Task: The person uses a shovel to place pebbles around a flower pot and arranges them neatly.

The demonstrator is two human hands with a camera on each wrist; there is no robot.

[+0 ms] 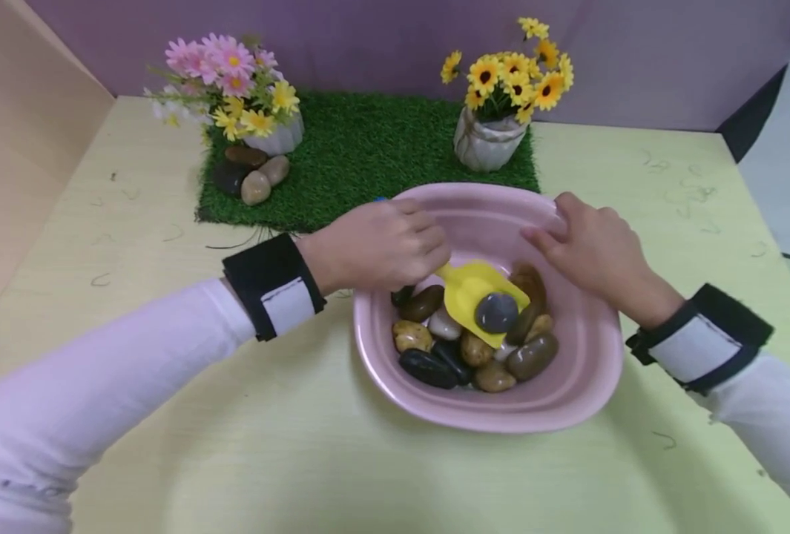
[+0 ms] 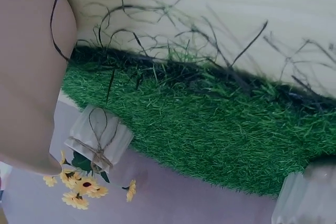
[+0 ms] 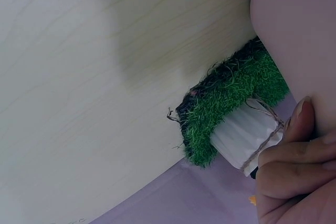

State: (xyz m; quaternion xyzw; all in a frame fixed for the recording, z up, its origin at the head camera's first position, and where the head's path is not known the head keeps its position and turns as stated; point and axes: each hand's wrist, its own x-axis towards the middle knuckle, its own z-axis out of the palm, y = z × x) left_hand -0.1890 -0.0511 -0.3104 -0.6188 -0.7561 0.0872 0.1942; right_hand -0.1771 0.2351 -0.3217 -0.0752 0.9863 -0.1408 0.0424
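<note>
On a pale table (image 1: pixel 268 452), grips with the left hand (image 1: pixel 384 246) a yellow scoop (image 1: pixel 464 293) bearing a grey stone (image 1: pixel 497 312) over other stones (image 1: pixel 428 368) inside a pink basin (image 1: pixel 584 334), and clasps the basin's rim (image 1: pixel 484 421) with the right hand (image 1: pixel 598 251), probably for steadiness

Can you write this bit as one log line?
left hand: grips yellow shovel | right hand: holds pink basin rim | on shovel: gray stone | in basin: more stones

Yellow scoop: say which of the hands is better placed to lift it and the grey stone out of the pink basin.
Left, most likely: the left hand grips the yellow scoop, and the grey stone rests on it. The right hand holds the rim of the pink basin, away from the scoop.
</note>
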